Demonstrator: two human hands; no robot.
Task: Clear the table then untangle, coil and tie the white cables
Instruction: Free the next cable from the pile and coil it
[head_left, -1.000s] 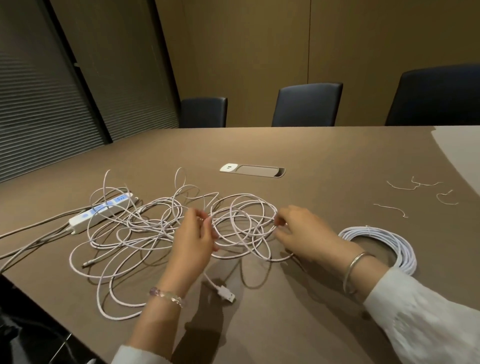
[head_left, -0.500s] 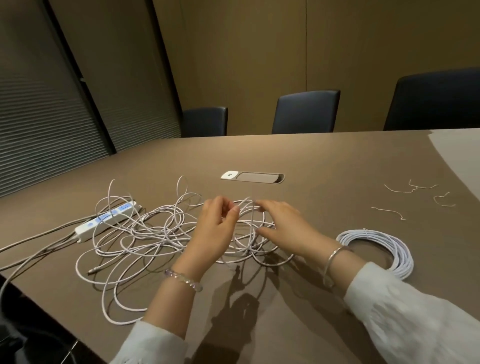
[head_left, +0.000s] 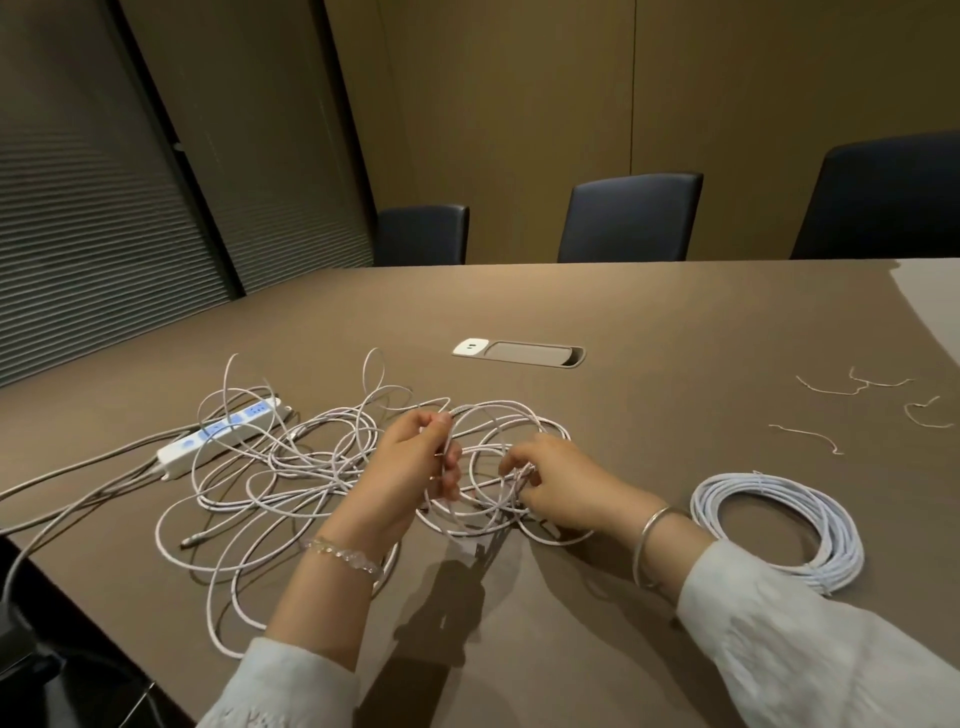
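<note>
White tangled cables (head_left: 311, 467); white coiled cable (head_left: 779, 525); white power strip (head_left: 223, 436), blue sockets; brown counter (head_left: 649, 312); dark blue chairs (head_left: 631, 218); silver bangle (head_left: 652, 540).

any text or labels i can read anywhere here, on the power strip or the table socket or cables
No readable text anywhere in the view.
Power strip: blue patches only, too blurred to show any words.
Table socket plate: two small dark marks, not legible as text.
Tangled white cables, coiled cable, twist ties: no print visible.
</note>
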